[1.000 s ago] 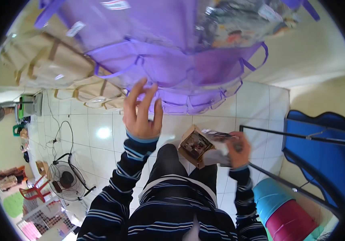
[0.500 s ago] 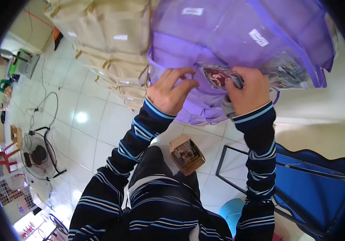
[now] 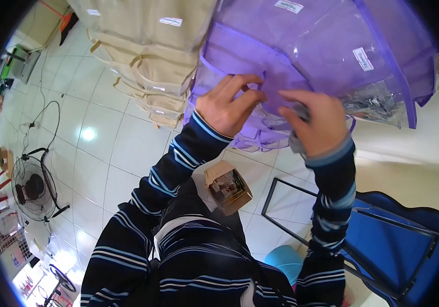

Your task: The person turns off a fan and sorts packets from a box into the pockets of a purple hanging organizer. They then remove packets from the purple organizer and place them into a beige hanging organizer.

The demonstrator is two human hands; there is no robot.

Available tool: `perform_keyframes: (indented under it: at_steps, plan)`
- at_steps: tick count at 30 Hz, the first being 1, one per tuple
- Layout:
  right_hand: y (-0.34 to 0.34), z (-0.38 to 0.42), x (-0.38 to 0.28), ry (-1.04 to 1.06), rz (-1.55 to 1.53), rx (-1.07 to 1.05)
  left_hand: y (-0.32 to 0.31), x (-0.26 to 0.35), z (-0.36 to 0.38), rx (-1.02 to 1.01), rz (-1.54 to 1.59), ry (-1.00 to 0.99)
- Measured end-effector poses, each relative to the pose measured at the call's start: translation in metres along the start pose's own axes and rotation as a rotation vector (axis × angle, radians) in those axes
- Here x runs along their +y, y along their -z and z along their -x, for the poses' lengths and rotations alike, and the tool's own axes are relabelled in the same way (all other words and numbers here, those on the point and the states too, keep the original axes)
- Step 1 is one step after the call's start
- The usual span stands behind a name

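A stack of purple see-through fabric bags (image 3: 327, 56) fills the top of the view. My left hand (image 3: 229, 105) pinches the purple edge of one bag's opening near the stack's lower side. My right hand (image 3: 314, 123) is just to its right, fingers curled around a grey crumpled packet at the same opening. Printed packets (image 3: 378, 105) show through the clear side of a bag to the right. Below my hands, a small open cardboard box (image 3: 228, 187) with packets inside rests near my knee.
Beige fabric bags (image 3: 148, 46) are piled left of the purple ones. A floor fan (image 3: 30, 189) stands on the white tiles at left, with cables. A blue folding frame (image 3: 398, 245) and a teal roll (image 3: 286, 258) lie at lower right.
My right hand rose from the cardboard box up to the purple bags with a packet. My left hand closed on the bag's edge. The view tilted, so the box sits lower.
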State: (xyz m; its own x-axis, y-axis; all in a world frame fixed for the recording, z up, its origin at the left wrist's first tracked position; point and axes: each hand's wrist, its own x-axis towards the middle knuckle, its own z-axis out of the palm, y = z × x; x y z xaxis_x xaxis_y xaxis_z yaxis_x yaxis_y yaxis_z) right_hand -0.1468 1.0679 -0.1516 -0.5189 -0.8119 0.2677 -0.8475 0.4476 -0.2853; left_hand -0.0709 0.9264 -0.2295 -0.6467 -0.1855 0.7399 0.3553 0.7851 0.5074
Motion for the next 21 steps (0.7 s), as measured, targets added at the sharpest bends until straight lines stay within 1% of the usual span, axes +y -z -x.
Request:
perform_keyframes:
  at_steps: [1,2,3,4,6,7,8,10,12,13,14,16,17,19,20,21]
  plan:
    - [0.011,0.009,-0.003,-0.034,-0.123,0.085,0.000,-0.002,0.000,0.020,-0.025,-0.015]
    - [0.024,0.021,-0.006,-0.136,-0.244,0.145,-0.001,-0.002,-0.001,0.039,-0.049,-0.030]
    - [0.033,0.033,-0.004,-0.240,-0.265,0.169,-0.001,0.000,-0.001,0.026,-0.031,-0.007]
    - [0.037,0.039,0.002,-0.255,-0.255,0.172,-0.003,-0.001,-0.001,0.020,-0.014,-0.011]
    - [0.045,0.047,0.011,-0.660,-0.303,0.125,-0.007,-0.001,0.000,0.049,-0.034,-0.009]
    - [0.043,0.048,0.022,-0.619,-0.326,0.121,-0.008,0.000,0.000,0.048,-0.029,-0.003]
    - [0.040,0.049,0.034,-0.635,-0.322,0.137,-0.008,0.002,0.000,0.039,-0.014,-0.017]
    - [0.034,0.050,0.060,-0.326,-0.181,-0.038,-0.006,0.009,0.000,0.009,-0.034,0.100]
    - [0.031,0.048,0.082,-0.222,-0.338,-0.107,-0.004,0.012,0.002,-0.014,-0.047,0.082]
    - [0.030,0.046,0.090,-0.338,-0.515,-0.129,-0.002,0.013,0.002,-0.008,-0.060,0.101]
    - [0.034,0.047,0.095,-0.343,-0.456,-0.147,0.000,0.015,0.002,0.001,-0.074,0.118]
    - [0.035,0.038,0.100,-0.130,0.057,-0.329,0.002,0.016,0.006,-0.030,-0.079,0.110]
    - [0.032,0.039,0.098,-0.136,0.060,-0.316,0.001,0.017,0.008,-0.042,-0.080,0.120]
    - [0.024,0.036,0.092,0.002,-0.011,-0.454,-0.001,0.019,0.014,-0.078,-0.075,0.157]
    - [0.023,0.035,0.089,0.000,-0.006,-0.444,-0.001,0.021,0.015,-0.076,-0.074,0.145]
    - [0.022,0.032,0.085,-0.054,0.060,-0.441,-0.001,0.023,0.016,-0.091,-0.073,0.161]
